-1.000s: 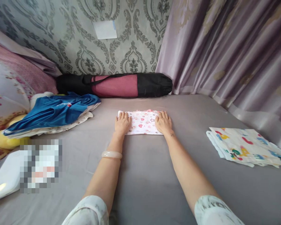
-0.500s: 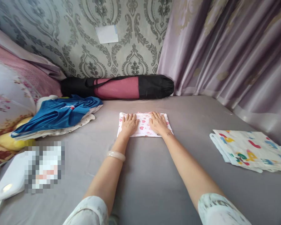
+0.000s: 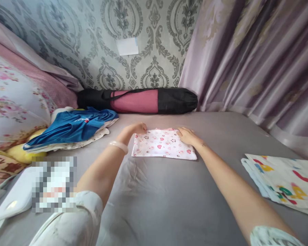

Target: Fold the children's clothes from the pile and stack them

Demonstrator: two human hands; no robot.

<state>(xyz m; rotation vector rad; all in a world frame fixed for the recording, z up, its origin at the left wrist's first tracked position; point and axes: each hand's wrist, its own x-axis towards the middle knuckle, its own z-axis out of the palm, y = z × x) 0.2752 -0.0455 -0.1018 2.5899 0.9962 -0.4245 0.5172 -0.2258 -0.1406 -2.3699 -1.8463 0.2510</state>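
The folded cloth (image 3: 164,145), white with pink hearts and small flowers, lies flat on the grey bed sheet (image 3: 174,198) near the middle of the view, with a little pink fabric (image 3: 169,129) peeping past its far edge. The left hand (image 3: 140,128) is at the far left corner, fingers curled inward; whether they pinch the cloth or only rest against it cannot be told. The right hand (image 3: 187,136) is at the far right corner, fingers loosely extended rather than clenched; whether it grips a layer there cannot be told either

The step in hand looks like handling the far edge by its two corners. Done well, it calls for equal effort from both hands, since a harder pull on one side would probably skew the rectangle. Taking every layer together at each corner seems wise, as soft fabric may slip and ruck inside. The pink bit looks worth lining up with the edge, and a light touch should spare the smooth top from creasing

Farther out, the sheet is wrinkled just in front of the cloth's near edge. The blue garment (image 3: 72,126) lies well apart to the left, the brightly printed cloth (image 3: 284,181) to the right, and a black and pink bag (image 3: 136,101) beyond, along the wall (image 3: 154,34)
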